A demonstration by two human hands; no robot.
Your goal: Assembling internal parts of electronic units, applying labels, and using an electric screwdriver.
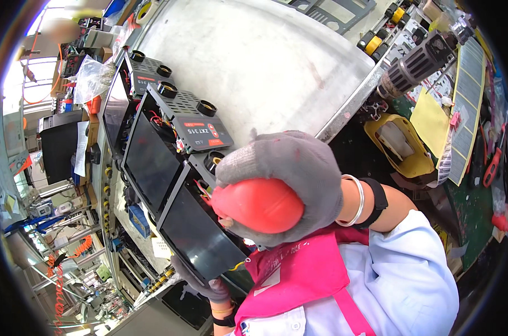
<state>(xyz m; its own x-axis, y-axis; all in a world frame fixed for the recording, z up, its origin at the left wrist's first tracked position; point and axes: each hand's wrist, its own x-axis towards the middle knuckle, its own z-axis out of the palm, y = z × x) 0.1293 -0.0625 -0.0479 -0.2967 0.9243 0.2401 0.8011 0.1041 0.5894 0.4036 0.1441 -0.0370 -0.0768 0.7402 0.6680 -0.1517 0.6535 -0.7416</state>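
Note:
My gloved right hand (298, 168) is closed round a red, rounded tool (259, 204); its working end is hidden, so I cannot tell its exact kind. It is above the end of the nearest black machine housing (200, 238). My gloved left hand (209, 287) holds the lower edge of that same housing, with part of its fingers hidden behind it. Beside it stands a second black housing (153, 159) with a grey slotted front panel (195, 126) and round brass-ringed sockets. Red wires show inside. A third housing (116, 106) stands farther left.
A pale worktop (254, 61) spreads out beyond the housings. On the right are a large grey cylindrical tool (416, 64), a yellow plastic frame (399, 145) and a red-handled screwdriver (493, 167). Clear plastic bags (91, 78) lie at the far left.

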